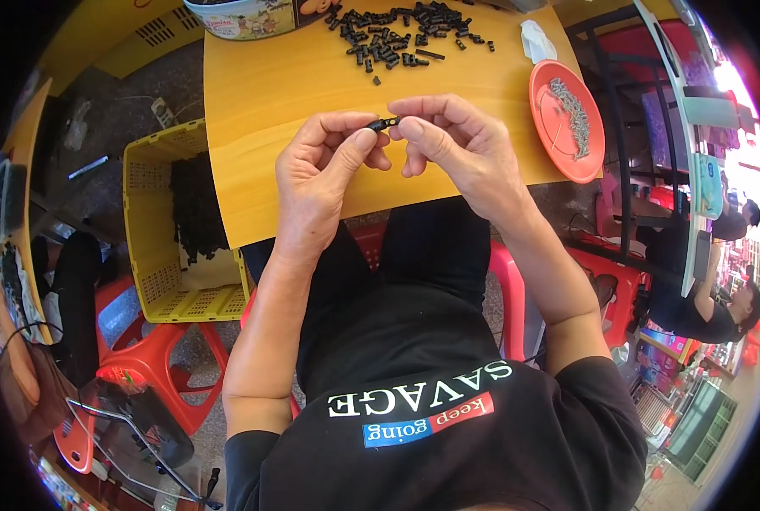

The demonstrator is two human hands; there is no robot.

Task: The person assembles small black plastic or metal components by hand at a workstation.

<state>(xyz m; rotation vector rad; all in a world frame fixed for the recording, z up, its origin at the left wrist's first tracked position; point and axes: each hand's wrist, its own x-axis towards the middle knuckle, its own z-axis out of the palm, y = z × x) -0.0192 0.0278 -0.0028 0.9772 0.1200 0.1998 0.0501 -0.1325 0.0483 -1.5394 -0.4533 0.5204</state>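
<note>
Both hands are up over the near edge of the yellow counter (312,77), working on one tiny black part (383,124). The left hand (324,166) pinches one end of it between thumb and forefinger, and the right hand (456,145) pinches the other end the same way, so the part sits right between the fingertips, held just above the counter. Further back on the counter there's a loose pile of black parts (397,38), well apart from the hands. Off to the right sits a red plate (567,119) with small grey metal bits in it. Left of the counter, a yellow crate (154,247) holds more dark pieces.
</note>
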